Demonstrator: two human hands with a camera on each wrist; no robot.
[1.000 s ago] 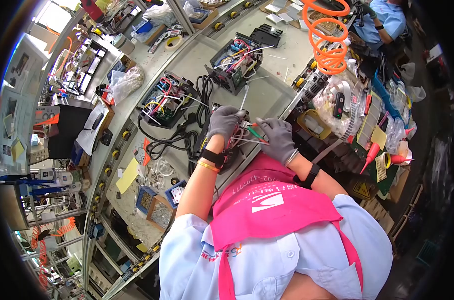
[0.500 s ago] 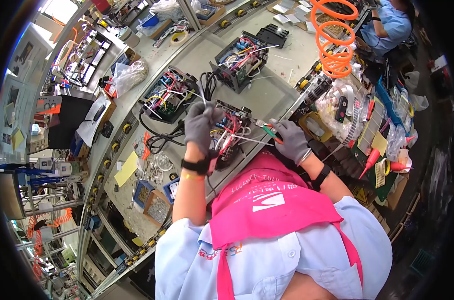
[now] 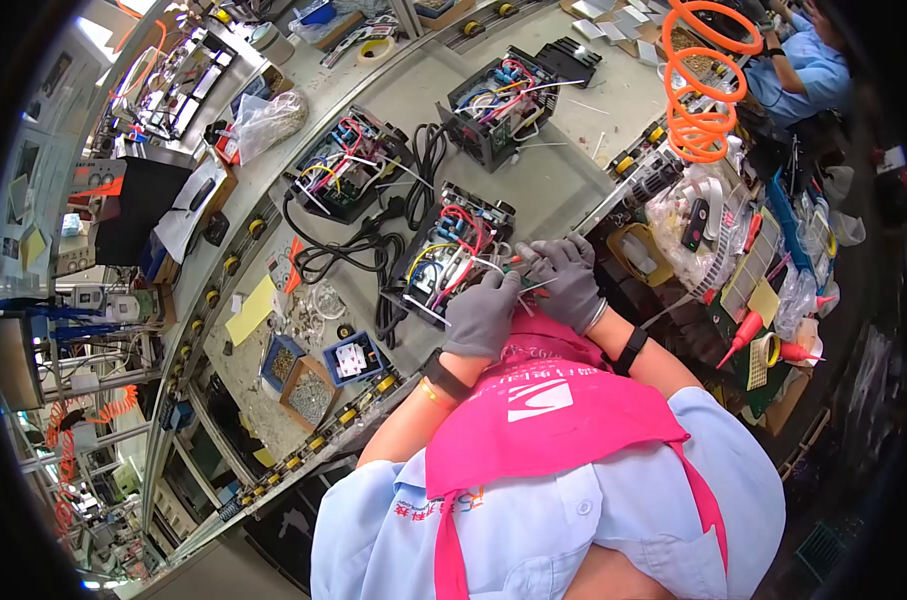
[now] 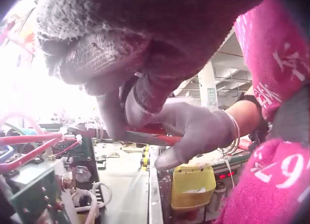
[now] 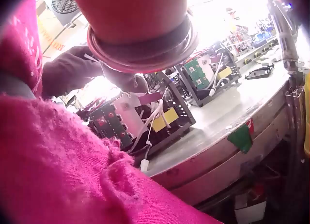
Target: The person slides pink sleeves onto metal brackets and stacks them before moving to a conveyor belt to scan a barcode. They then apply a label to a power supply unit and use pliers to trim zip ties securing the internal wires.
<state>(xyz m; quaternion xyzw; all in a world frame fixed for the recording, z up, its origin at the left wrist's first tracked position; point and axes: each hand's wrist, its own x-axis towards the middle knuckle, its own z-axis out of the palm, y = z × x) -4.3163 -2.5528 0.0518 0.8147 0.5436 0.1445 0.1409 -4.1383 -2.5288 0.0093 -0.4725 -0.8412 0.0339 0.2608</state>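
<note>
Both hands wear grey gloves and meet at the near right corner of an open electronic unit (image 3: pixel 456 245) with red, yellow and blue wires. My left hand (image 3: pixel 482 318) has curled fingers at a white cable tie (image 3: pixel 535 285) beside that corner. Close beside it, my right hand (image 3: pixel 566 280) grips a hand tool that looks like side cutters, its red handle (image 4: pixel 162 138) showing below the fingers in the left wrist view. The cutters' jaws are mostly hidden by the gloves. In the right wrist view, the unit's side shows a green board and a loose white connector (image 5: pixel 145 165).
Two similar units (image 3: pixel 349 165) (image 3: pixel 502 105) stand farther back on the bench, with black power cables (image 3: pixel 374 250) coiled between. Small parts boxes (image 3: pixel 354 358) sit at left. An orange coiled hose (image 3: pixel 709 90) hangs at right, above bagged parts and red bottles (image 3: pixel 742 338). Another person (image 3: pixel 799 70) works beyond.
My left hand went up and left with a white strip, then came down and right beside the right hand, baring the unit's top. The right hand has turned its fingers forward around the cutters.
</note>
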